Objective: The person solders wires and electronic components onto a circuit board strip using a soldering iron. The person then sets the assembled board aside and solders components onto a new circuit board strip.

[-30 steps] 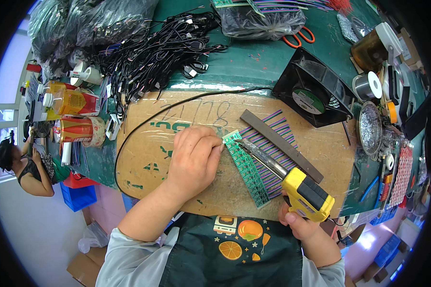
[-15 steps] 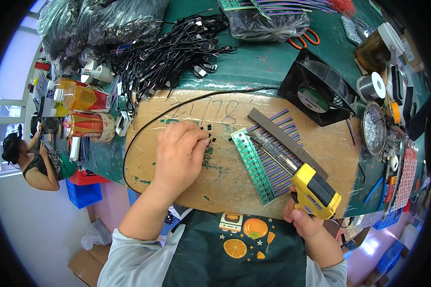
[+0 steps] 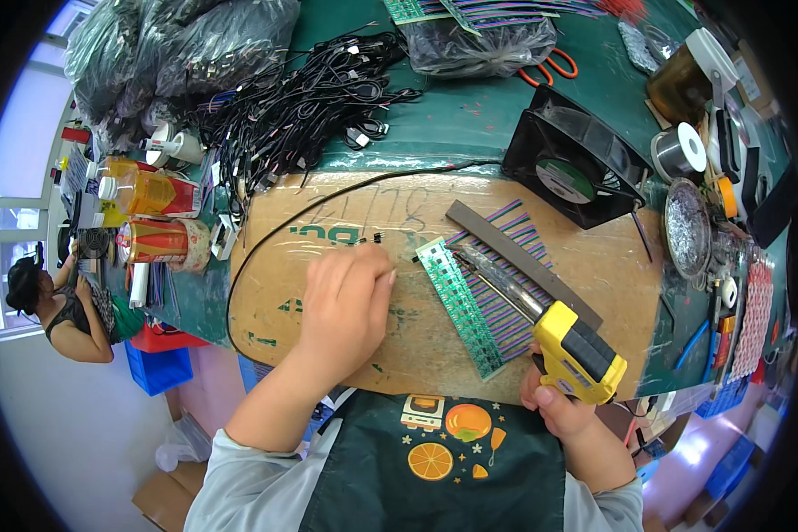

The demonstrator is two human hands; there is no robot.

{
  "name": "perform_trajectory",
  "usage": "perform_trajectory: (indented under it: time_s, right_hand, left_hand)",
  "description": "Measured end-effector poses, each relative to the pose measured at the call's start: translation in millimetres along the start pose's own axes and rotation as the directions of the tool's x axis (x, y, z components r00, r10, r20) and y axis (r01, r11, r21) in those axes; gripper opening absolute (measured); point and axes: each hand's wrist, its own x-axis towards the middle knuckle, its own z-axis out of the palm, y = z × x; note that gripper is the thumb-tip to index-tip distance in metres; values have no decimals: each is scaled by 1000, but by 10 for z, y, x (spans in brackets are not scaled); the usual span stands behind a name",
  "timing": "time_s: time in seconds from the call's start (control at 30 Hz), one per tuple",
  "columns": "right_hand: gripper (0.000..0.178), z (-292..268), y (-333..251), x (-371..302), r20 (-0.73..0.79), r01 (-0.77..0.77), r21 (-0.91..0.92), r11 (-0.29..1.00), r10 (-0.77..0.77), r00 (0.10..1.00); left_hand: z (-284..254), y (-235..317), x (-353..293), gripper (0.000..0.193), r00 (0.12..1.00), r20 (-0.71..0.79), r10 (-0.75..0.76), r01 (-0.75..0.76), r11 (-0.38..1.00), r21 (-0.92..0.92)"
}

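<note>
My left hand (image 3: 346,306) rests low over the cardboard sheet, its fingers bent and pressed together. Its fingertips point down, so anything between them is hidden. Just beyond the knuckles lie a few tiny black parts (image 3: 377,238). My right hand (image 3: 557,406) grips a yellow and black soldering gun (image 3: 583,355) by its handle. The gun's metal tip reaches over the upper end of a green circuit board panel (image 3: 459,310). Striped multicoloured wires (image 3: 505,306) run from the panel's right side, beneath a flat grey-brown bar (image 3: 523,264) laid across them.
A black fan (image 3: 576,164) stands at the back right, its cable curving across the cardboard (image 3: 328,208). Black cables (image 3: 328,102) are heaped at the back left, near bottles (image 3: 155,191). Solder wire (image 3: 680,151) and a metal dish (image 3: 686,229) are on the right. Another person (image 3: 71,306) sits far left.
My left hand has drawn slightly nearer to me and to the right, away from the tiny black parts. The soldering gun keeps its place over the panel. The whole view has shifted a little.
</note>
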Motion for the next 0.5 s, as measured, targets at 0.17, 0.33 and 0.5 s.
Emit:
perform_trajectory:
  time_s: [0.17,0.33,0.5]
  right_hand:
    - [16,37,-112,37,92,93,-372,924,-63,994]
    - [23,253,-142,152,139,190,-488,852,-139,980]
    - [35,282,-119,170,113,188,-411,892,-155,981]
  left_hand:
    - [-93,281,-190,23,970,84,229,-185,915,-358]
    - [-46,540,-232,31,920,43,389,-280,732,-620]
    - [25,603,-271,26,921,44,387,-254,682,-686]
